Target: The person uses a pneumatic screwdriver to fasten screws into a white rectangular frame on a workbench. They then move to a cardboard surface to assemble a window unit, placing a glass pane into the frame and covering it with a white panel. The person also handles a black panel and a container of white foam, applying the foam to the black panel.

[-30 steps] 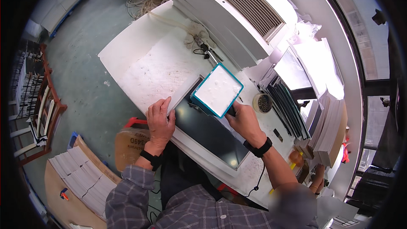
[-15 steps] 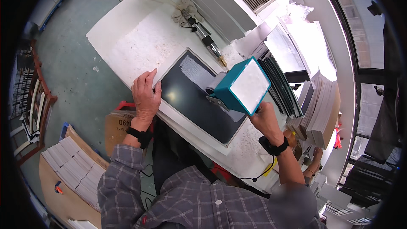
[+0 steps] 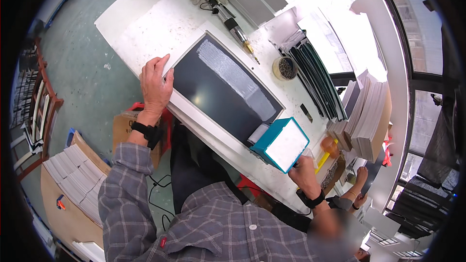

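A dark rectangular panel (image 3: 204, 92) in a thin light frame lies on the white table. My left hand (image 3: 155, 85) rests at its left edge, fingers extended and thumb apart. In my right hand (image 3: 305, 174) is the handle of a teal roller applicator (image 3: 281, 143), a box-shaped reservoir filled with white material. Its roller, mostly hidden by the box, is at the panel's near right end. A whitish textured strip (image 3: 233, 77) runs along the panel's far side.
A power screwdriver (image 3: 235, 31) lies beyond the panel, near a round tub of small dark pieces (image 3: 285, 68). Dark green sheets (image 3: 318, 77) and stacked boards (image 3: 371, 116) stand right. Another person's hand (image 3: 361, 177) is far right. Stacked pale pieces (image 3: 77, 179) sit at left.
My right hand has moved the roller applicator toward me, to the panel's near right end. More of the whitish strip and the round tub now show. My left hand stays at the panel's edge.
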A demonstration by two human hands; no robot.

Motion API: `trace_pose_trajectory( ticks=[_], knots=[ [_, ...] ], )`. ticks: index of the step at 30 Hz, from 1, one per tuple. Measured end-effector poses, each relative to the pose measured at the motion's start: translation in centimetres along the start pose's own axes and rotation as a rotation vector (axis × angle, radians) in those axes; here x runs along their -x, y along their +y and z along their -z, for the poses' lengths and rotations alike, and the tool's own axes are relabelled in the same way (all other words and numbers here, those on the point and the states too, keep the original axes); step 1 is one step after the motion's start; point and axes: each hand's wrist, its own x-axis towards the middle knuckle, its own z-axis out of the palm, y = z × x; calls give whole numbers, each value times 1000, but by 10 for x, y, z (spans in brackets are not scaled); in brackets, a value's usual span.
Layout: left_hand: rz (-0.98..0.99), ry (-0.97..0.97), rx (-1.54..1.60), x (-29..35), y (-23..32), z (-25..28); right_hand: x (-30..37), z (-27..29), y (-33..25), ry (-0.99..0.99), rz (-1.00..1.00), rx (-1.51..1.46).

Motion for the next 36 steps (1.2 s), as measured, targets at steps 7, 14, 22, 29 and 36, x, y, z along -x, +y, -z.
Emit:
trace_pose_trajectory(
  ticks=[7, 14, 22, 29, 36],
  knots=[
    [16, 14, 22, -1, -1, 1, -14, -6, -15, -47, 3, 56],
    [226, -201, 435, -11, -13, 31, -55, -24, -67, -57, 105, 66],
    [282, -373, 653, -21, -30, 49, -113, -46, -153, -56, 201, 60],
    [231, -370, 673, -20, -39, 44, -157, -71, -215, 24, 286, 41],
    [221, -357, 627, -21, -38, 45, -190, -63, -245, 65, 303, -103]
  ],
)
